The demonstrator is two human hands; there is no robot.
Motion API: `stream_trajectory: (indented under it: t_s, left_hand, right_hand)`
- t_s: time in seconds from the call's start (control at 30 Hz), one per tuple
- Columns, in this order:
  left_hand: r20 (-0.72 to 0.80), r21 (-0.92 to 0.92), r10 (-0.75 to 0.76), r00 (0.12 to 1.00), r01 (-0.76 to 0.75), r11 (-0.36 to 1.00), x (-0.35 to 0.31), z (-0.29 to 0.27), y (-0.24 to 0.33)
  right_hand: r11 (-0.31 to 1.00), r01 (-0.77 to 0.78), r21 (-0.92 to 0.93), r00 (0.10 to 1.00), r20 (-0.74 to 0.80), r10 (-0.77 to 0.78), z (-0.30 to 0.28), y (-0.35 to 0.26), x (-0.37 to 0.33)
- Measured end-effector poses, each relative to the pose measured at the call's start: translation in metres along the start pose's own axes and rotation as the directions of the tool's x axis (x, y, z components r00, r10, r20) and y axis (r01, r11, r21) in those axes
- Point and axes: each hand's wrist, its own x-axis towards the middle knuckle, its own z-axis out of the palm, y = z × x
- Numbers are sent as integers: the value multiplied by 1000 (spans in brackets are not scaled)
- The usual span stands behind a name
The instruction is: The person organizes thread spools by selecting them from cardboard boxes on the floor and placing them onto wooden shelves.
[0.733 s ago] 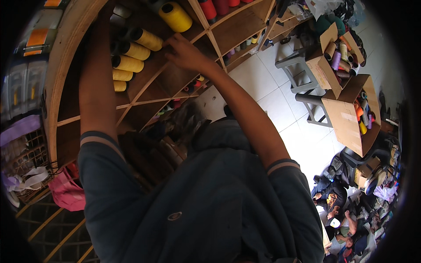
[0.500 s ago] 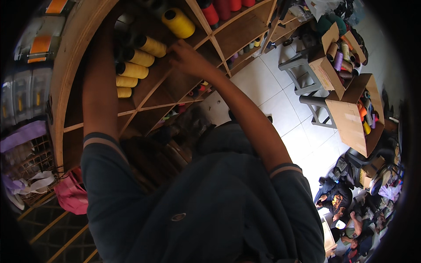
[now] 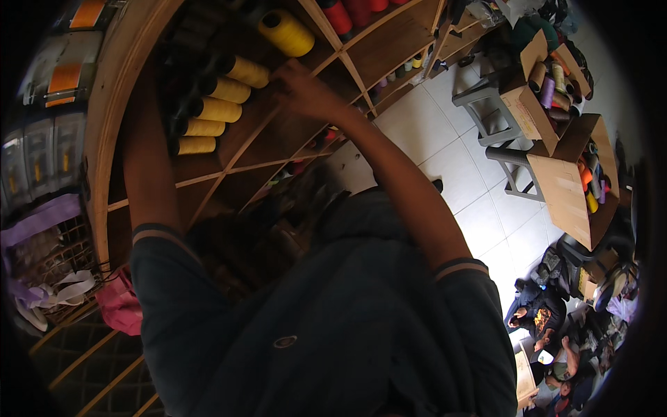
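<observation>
Several yellow thread spools [image 3: 219, 110] lie on their sides in a row in one compartment of the wooden shelf [image 3: 231, 167]. My left arm reaches up into the dark part of that compartment, left of the row, and the left hand is lost in shadow. Beside the near end of the uppermost spool in the row [image 3: 248, 71] is my right hand [image 3: 302, 89], open, its bent fingers apart and nothing seen between them. Whether the fingertips touch that spool I cannot tell. A larger, brighter yellow spool [image 3: 286, 33] lies just above this hand.
Wooden dividers separate the compartments; red spools [image 3: 337, 17] fill one farther up. Cardboard boxes [image 3: 566, 184] of mixed spools stand on grey stools [image 3: 486, 111] at the right. Clear plastic drawers [image 3: 52, 156] and a wire basket [image 3: 59, 250] are at the left. People sit at lower right.
The view has shifted slightly. My left arm now goes deeper into shadow. The spool row shows more of its dark far ends, and my right hand stays near the uppermost spool.
</observation>
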Motion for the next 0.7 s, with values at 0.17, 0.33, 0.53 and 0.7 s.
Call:
stream_trajectory:
  t_s: [0.17, 0.33, 0.53, 0.7]
  left_hand:
    - [-29, 4, -30, 999, 30, 1000, -17, -18, -10]
    - [-49, -1, -47, 998, 47, 999, -29, -23, -11]
    - [-70, -3, -65, 995, 65, 998, -41, -22, -8]
    - [-72, -5, -66, 995, 65, 998, -46, -15, -1]
  right_hand:
    - [1000, 3, 1, 1000, 14, -3, 0, -1, 1]
    - [1000, -4, -2, 1000, 31, 4, -3, 0, 5]
    - [1000, -15, 9, 997, 69, 14, -5, 2, 7]
    - [999, -13, 38, 997, 71, 10, -3, 4, 6]
